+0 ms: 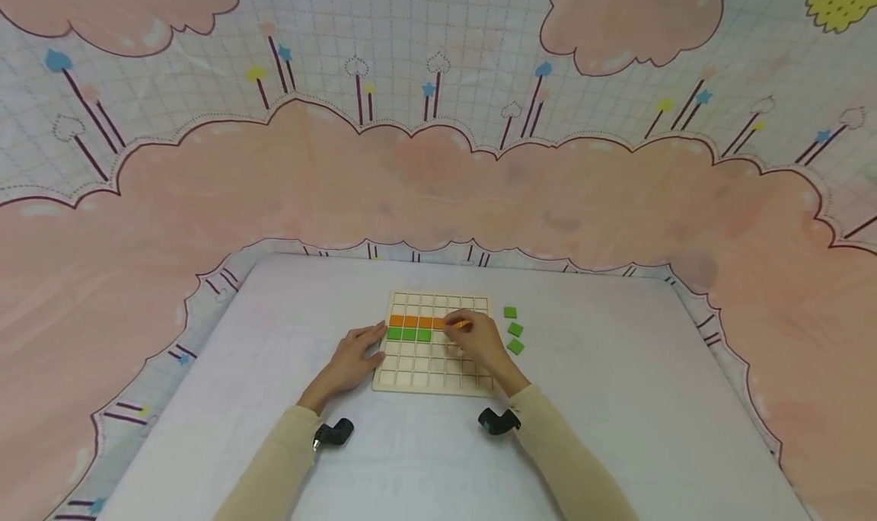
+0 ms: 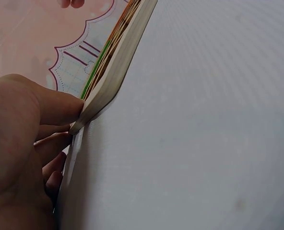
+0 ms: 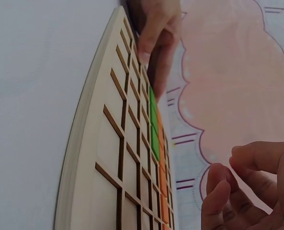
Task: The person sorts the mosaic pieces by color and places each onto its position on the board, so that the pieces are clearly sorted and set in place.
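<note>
A pale wooden grid board [image 1: 404, 378] lies flat, with a row of orange tiles [image 1: 411, 321] and, just below it, three green tiles [image 1: 409, 334] in its cells. My left hand [image 1: 352, 359] rests on the board's left edge; in the left wrist view its thumb [image 2: 65, 108] touches the rim near a rounded corner. Over the middle of the board, my right hand [image 1: 476, 340] has its thumb and fingers bent together, and a slanted orange tile [image 1: 464, 324] shows between them. The right wrist view shows bent fingers [image 3: 218, 184] but no tile there. The right hand covers part of the orange row.
Loose green tiles [image 1: 515, 329] lie to the right of the board. All this is on a white tabletop [image 1: 617, 399], and a patterned cloth [image 1: 438, 193] hangs behind it. Small black devices [image 1: 499, 422] sit at both wrists.
</note>
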A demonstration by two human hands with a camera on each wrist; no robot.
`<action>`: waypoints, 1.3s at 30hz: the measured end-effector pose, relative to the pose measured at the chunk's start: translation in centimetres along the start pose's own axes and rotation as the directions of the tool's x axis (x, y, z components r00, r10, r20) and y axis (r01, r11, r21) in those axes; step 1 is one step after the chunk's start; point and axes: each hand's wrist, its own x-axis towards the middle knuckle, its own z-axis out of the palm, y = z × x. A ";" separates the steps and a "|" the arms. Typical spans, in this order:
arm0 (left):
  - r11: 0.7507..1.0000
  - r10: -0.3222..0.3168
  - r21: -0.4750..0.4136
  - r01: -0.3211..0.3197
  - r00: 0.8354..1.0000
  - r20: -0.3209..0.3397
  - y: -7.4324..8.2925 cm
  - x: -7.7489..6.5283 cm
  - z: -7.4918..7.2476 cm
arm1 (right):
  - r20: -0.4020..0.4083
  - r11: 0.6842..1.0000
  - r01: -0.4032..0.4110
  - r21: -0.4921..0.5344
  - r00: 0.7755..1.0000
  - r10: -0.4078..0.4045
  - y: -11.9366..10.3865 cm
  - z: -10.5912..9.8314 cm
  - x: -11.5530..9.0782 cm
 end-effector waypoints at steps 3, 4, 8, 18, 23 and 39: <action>1.000 0.002 -0.003 -0.002 1.000 0.003 0.0 0.0 0.0 | -0.007 1.000 0.001 0.003 1.000 -0.001 0.1 -0.5 -0.4; 1.000 0.006 0.000 -0.006 1.000 0.003 0.0 0.0 0.0 | -0.010 1.000 0.001 0.001 1.000 -0.001 0.2 -0.6 -0.5; 1.000 0.008 0.004 -0.008 1.000 -0.004 0.1 0.0 -0.1 | -0.027 1.000 0.013 -0.006 1.000 -0.013 0.2 -1.3 -1.0; 1.000 0.010 0.011 -0.010 1.000 -0.005 -0.1 0.0 -0.1 | -0.053 0.999 -0.012 -0.034 0.999 0.010 1.3 -3.0 -1.7; 1.000 0.023 0.016 -0.023 1.000 -0.011 0.0 0.1 -0.1 | -0.090 0.998 -0.006 -0.068 0.996 0.000 1.9 -4.4 -1.8; 1.000 0.008 0.018 -0.008 1.000 0.003 0.2 0.1 -0.4 | -0.108 0.988 -0.101 -0.114 0.990 0.088 5.0 -7.5 -3.3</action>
